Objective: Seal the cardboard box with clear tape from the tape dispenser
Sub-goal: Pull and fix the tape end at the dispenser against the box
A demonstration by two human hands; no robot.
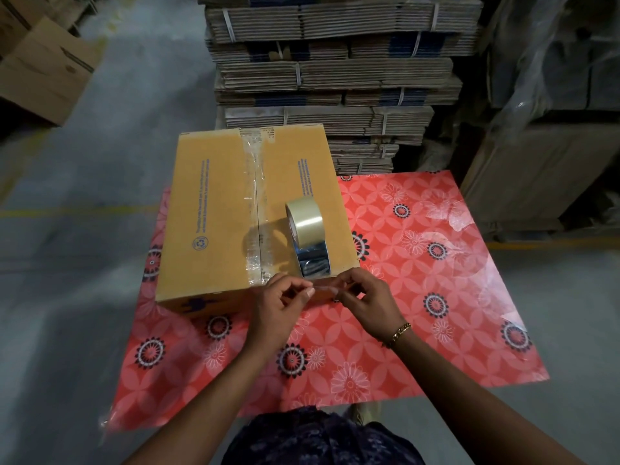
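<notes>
A closed cardboard box sits centre-left in the frame, its flaps shut so nothing inside shows; clear tape runs along its middle seam. A tape roll stands on edge on the box's lid, right of the seam, with a loose strip leading down toward the near edge. The box rests on a red flower-patterned sheet over a grey floor, with bundled flat cartons stacked at upper centre. Just below the box's near edge, the left hand and right hand pinch the strip's end between narrow fingertips.
</notes>
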